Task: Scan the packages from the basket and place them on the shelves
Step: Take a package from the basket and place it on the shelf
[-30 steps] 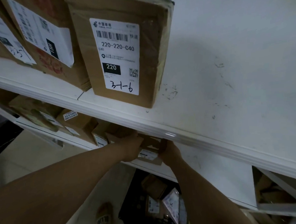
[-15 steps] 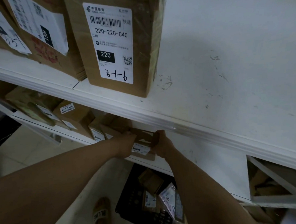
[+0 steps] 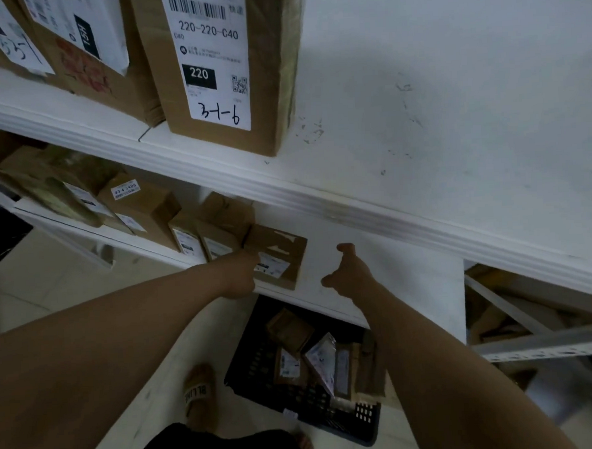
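Note:
A small brown cardboard package (image 3: 282,249) with a white label stands on the lower white shelf (image 3: 386,281), at the right end of a row of boxes. My left hand (image 3: 242,275) touches its left front corner. My right hand (image 3: 350,273) hovers just right of the package, apart from it, fingers loosely curled and holding nothing. On the floor below sits the black basket (image 3: 261,373) with several packages (image 3: 322,360) in it.
The upper shelf (image 3: 418,97) carries a tall box labelled 220-220-C40 (image 3: 224,66) and more boxes to its left. Other small boxes (image 3: 139,208) line the lower shelf at left. More cardboard (image 3: 498,316) lies lower right. My sandalled foot (image 3: 199,394) stands beside the basket.
My right hand has let go of the small package and drawn back to the right. The package now stands on the lower shelf, with my left hand still at its left side.

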Motion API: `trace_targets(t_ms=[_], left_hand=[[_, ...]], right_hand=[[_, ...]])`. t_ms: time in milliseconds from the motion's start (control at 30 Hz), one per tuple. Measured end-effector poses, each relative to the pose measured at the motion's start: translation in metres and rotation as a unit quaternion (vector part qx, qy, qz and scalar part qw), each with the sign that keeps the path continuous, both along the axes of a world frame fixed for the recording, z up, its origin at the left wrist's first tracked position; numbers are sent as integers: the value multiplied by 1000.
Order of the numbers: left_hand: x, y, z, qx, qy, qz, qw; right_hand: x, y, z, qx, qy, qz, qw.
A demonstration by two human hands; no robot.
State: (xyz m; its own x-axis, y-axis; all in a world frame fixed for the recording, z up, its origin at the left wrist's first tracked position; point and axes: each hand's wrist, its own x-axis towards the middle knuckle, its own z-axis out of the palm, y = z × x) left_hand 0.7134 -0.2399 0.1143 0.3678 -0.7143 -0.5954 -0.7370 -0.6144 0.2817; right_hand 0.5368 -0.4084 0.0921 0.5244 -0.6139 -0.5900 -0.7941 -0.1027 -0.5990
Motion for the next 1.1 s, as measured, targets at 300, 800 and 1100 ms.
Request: trace_targets(t_ms=[300,800,1100], left_hand=[[-83,40,-23,55,88,25,994],[-100,94,-152,78,116,43,989],[-85,109,-292,73,117,50,989]], right_hand=[[-122,13,-12,4,112,15,994],[-94,66,-126,64,184,102,976],[-63,84,-316,75,146,105,981]])
